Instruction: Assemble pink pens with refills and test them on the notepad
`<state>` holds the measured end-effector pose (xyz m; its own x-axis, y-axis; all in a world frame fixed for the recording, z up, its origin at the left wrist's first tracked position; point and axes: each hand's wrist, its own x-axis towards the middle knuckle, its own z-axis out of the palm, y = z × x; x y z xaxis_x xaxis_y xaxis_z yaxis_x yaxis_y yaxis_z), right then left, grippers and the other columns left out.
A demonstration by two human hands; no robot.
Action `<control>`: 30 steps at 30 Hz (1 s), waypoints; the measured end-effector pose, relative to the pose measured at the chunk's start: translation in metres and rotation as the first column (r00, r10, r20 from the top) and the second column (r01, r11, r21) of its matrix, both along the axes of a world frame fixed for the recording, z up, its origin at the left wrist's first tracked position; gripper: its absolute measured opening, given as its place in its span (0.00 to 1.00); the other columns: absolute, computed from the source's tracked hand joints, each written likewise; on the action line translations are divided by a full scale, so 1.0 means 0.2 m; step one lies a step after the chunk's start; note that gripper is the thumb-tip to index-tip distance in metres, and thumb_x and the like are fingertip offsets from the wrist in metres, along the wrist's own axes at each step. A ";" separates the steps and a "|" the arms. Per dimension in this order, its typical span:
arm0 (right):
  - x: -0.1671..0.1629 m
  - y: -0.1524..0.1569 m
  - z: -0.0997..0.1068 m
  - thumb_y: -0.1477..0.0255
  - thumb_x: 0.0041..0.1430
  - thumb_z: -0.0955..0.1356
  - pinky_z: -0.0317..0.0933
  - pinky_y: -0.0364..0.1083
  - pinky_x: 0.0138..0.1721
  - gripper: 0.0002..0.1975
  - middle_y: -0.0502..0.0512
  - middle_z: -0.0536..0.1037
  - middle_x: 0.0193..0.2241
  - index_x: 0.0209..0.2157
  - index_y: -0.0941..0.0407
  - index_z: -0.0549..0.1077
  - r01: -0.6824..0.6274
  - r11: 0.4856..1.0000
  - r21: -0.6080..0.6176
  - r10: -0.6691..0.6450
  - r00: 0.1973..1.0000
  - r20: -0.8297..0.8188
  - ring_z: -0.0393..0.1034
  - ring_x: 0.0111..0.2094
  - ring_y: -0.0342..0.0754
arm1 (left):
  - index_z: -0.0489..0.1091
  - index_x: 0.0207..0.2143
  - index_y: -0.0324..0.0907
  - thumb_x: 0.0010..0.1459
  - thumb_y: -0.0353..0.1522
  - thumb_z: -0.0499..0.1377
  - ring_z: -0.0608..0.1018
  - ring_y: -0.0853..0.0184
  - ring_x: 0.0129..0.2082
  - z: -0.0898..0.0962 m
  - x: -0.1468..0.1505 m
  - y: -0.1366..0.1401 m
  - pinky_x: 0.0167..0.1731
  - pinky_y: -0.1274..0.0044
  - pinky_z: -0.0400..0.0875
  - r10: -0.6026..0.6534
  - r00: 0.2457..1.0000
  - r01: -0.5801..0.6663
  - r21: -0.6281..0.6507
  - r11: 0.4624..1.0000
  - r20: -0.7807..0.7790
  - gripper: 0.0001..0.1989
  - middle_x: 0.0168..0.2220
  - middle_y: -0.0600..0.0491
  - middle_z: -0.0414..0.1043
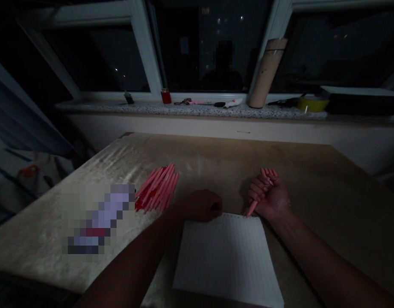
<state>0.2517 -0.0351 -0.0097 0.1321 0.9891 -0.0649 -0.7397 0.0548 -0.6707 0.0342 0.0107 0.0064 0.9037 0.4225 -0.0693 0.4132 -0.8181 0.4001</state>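
Observation:
My right hand [270,196] is closed around several slim pink pens [252,208]. Their ends stick out above the fingers, and one points down toward the top edge of the notepad. The lined white notepad [227,256] lies flat between my forearms. My left hand [203,205] is curled at the notepad's upper left corner; whatever its fingers hold, if anything, is hidden. Left of that hand, a loose bundle of pink pens [163,184] rests on the table over something red.
A pixelated pale purple object [109,209] lies on the table [203,149] at left. Along the granite windowsill [197,110] stand a red jar [166,96], a tall tan cylinder [267,72], a yellow tape roll [312,103] and a dark box [363,102].

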 end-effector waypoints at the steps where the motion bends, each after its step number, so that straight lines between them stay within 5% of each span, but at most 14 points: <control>1: 0.00 0.00 0.00 0.67 0.52 0.61 0.37 0.40 0.13 0.17 0.42 0.45 0.13 0.16 0.53 0.49 0.002 1.000 -0.004 -0.002 0.999 -0.040 0.33 0.14 0.40 | 0.70 0.31 0.40 0.52 0.32 0.55 0.73 0.69 0.29 -0.01 0.00 0.01 0.28 0.79 0.60 0.015 1.000 -0.015 0.022 1.000 0.010 0.06 0.31 0.53 0.73; 10: 0.00 -0.01 0.01 0.66 0.55 0.61 0.42 0.40 0.12 0.17 0.42 0.52 0.11 0.16 0.54 0.53 -0.122 0.992 0.020 0.120 0.911 -0.395 0.43 0.12 0.38 | 0.68 0.35 0.39 0.58 0.32 0.50 0.72 0.69 0.33 -0.05 0.00 0.06 0.33 0.79 0.62 0.010 0.993 -0.018 0.065 0.998 0.113 0.09 0.35 0.52 0.71; 30: 0.00 -0.02 0.00 0.67 0.51 0.62 0.42 0.40 0.11 0.15 0.42 0.51 0.12 0.17 0.54 0.53 -0.075 0.997 0.024 0.078 0.907 -0.415 0.44 0.12 0.37 | 0.71 0.38 0.39 0.56 0.28 0.51 0.73 0.68 0.36 -0.03 0.00 0.04 0.36 0.79 0.63 -0.040 0.990 0.040 0.002 0.999 0.136 0.11 0.37 0.51 0.73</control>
